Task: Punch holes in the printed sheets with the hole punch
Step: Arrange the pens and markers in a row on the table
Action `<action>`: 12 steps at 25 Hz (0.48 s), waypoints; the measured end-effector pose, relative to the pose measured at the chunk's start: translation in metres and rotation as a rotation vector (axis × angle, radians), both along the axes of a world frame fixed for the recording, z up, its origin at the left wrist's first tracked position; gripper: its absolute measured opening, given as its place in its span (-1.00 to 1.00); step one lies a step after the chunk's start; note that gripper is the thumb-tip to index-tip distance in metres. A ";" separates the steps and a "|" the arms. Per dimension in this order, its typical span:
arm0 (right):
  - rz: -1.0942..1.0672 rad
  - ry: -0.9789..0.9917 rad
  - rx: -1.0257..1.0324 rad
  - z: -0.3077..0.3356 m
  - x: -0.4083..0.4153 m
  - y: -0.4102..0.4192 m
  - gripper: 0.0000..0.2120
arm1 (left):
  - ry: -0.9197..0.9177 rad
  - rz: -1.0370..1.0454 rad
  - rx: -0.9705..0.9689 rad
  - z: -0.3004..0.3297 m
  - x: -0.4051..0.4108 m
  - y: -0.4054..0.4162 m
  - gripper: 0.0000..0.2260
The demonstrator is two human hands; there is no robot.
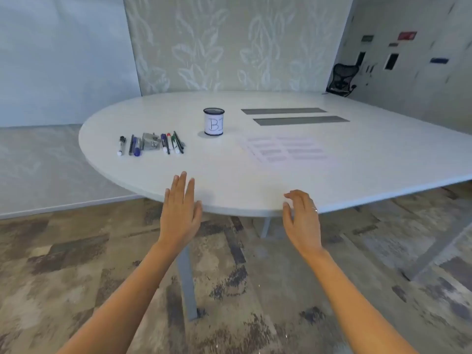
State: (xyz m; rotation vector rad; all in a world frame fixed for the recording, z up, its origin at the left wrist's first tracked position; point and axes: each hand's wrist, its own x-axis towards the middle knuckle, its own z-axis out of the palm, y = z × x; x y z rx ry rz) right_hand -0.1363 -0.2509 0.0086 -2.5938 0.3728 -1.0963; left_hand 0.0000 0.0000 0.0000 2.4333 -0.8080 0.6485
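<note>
A grey metal hole punch (pixel 151 142) lies on the white oval table (pixel 357 159), at its left among the markers. The printed sheets (pixel 284 149) lie flat to the right of the middle, with faint grey text blocks. My left hand (pixel 180 213) hovers at the table's near edge with straight fingers and holds nothing. My right hand (pixel 302 219) hangs at the same edge further right, fingers loosely bent, a ring on one finger, holding nothing. Both hands are well short of the punch and the sheets.
Several markers and pens (pixel 171 143) lie in a row on both sides of the punch. A cup labelled "B1" (pixel 214 122) stands behind them. Two grey strips (pixel 301 120) are set in the tabletop. A black office chair (pixel 341 80) stands at the far right.
</note>
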 end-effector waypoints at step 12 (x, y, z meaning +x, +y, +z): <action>0.294 0.608 -0.076 0.016 0.189 -0.039 -0.52 | 0.344 -0.034 0.443 0.021 0.157 -0.084 -0.48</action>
